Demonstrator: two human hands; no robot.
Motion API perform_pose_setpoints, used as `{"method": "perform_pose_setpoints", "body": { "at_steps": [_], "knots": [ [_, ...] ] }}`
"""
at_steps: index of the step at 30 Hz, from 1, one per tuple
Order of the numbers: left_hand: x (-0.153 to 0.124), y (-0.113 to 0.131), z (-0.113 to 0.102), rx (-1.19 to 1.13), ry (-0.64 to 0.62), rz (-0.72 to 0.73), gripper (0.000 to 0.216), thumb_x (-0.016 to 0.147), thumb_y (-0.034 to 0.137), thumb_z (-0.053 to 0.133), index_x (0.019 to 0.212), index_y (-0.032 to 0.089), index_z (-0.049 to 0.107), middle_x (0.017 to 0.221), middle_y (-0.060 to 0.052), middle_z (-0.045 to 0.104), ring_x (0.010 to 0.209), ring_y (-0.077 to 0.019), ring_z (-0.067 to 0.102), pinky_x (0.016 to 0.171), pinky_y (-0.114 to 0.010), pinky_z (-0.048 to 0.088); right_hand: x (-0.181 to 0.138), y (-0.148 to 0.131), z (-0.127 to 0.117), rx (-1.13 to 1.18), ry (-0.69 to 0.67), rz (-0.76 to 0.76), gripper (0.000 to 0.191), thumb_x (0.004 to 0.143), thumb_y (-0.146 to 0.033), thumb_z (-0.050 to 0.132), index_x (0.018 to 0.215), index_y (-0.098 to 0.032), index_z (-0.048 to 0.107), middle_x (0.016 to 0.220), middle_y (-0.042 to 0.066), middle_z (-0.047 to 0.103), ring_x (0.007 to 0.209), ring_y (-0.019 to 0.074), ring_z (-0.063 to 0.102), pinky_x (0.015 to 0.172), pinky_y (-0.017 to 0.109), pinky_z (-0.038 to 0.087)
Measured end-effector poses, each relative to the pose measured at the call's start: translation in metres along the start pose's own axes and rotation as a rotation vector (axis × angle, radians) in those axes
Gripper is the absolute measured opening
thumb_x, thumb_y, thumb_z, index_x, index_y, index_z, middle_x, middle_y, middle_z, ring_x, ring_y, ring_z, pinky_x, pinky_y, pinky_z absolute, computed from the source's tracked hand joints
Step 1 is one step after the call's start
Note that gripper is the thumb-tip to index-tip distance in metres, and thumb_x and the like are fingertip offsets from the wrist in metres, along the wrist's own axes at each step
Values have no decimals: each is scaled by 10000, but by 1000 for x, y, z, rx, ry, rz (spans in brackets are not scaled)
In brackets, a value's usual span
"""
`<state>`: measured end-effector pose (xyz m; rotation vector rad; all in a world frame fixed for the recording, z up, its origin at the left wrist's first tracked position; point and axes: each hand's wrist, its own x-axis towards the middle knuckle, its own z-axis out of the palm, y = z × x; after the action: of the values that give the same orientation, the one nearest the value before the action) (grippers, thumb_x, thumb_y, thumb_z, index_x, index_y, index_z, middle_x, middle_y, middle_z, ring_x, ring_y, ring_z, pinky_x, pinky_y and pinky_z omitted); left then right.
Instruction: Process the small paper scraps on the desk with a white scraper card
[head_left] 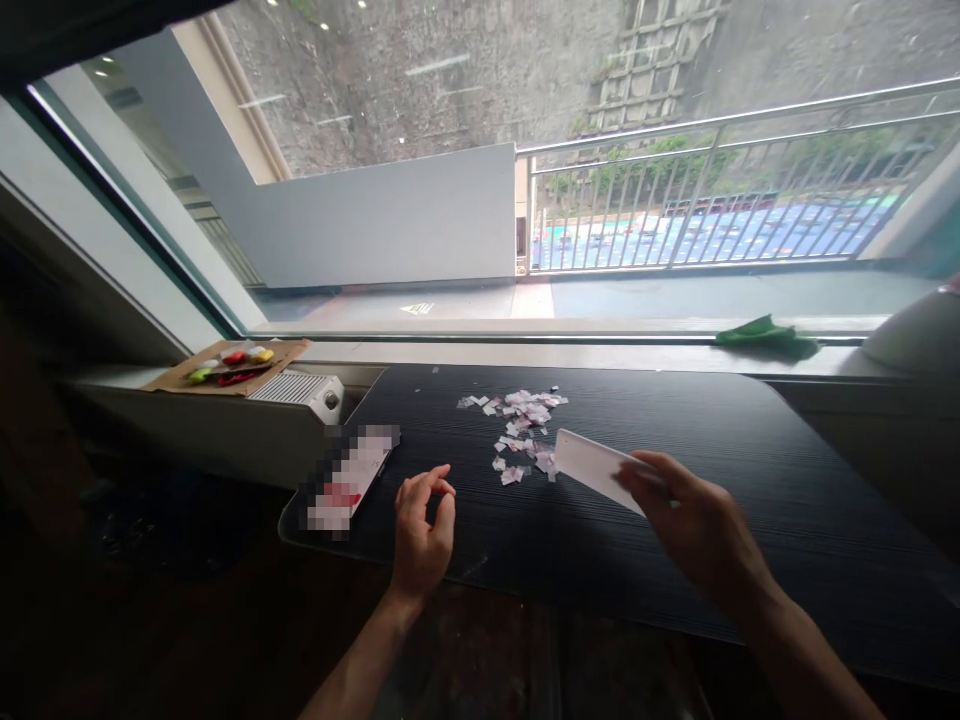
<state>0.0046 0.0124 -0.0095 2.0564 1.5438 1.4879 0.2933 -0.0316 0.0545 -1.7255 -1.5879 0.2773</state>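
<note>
My right hand (pixel 686 510) grips the near end of a thin, flat white strip (pixel 596 468), a stiff card or plastic piece with a small hole near its far corner. The strip is tilted, and its far end is beside a scatter of small torn paper scraps (pixel 529 410), white with pinkish marks. Left of the scraps, my left hand (pixel 422 525) is over the table near its front edge. Its fingers are loosely curved, with a gap between thumb and forefinger and nothing in them. Both hands are above the black wood-grain table (pixel 675 430).
A pixelated white-and-red flat item (pixel 352 485) lies at the table's left edge. On the ledge beyond are brown cardboard (pixel 176 375) with colourful small items and a white vented box (pixel 296 393). A green cloth or bag (pixel 769 338) rests on the sill by the large window.
</note>
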Motion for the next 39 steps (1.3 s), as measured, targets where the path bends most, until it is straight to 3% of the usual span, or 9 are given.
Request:
{"method": "perform_pose_setpoints", "body": {
  "at_steps": [9,15,23,28,34,39],
  "knots": [
    [-1,-3,-1,3,-12,16,227,880,208,499,1070,217,624,854,-25,651,895,-218,618,879,-392,487,-20,2,3,171,-17,-6,224,893,-425,544,937,-236,656,765,15,740,668,178,682,598,243,493],
    [0,-3,-1,13,-9,11,229,881,223,500,1071,215,627,860,-30,656,907,-225,621,889,-402,486,-17,-2,1,156,-41,26,217,866,-425,568,893,-233,666,657,-17,690,566,147,624,535,222,461],
    [2,-1,-2,12,-29,2,221,875,226,500,1050,201,633,859,-37,658,928,-225,616,907,-403,484,-20,-6,2,159,-47,86,272,842,-462,564,893,-222,680,662,-15,686,579,152,617,549,231,458],
    [1,2,-4,16,-37,-24,221,872,233,497,1048,202,628,847,-34,654,925,-222,612,937,-409,474,-28,-2,-18,70,41,253,285,761,-483,616,837,-221,700,561,-18,621,506,159,570,474,239,433],
    [2,4,-5,13,-42,-29,224,868,240,504,1048,200,631,840,-33,652,936,-225,608,948,-406,469,-34,8,-43,264,6,438,304,719,-486,640,808,-200,697,582,21,636,502,181,567,417,251,429],
    [3,4,-4,19,-39,-25,214,866,240,501,1023,191,638,843,-36,659,934,-222,610,949,-402,465,-35,15,-45,322,-97,449,286,716,-470,649,806,-202,691,611,19,648,530,175,576,442,246,447]
  ]
}}
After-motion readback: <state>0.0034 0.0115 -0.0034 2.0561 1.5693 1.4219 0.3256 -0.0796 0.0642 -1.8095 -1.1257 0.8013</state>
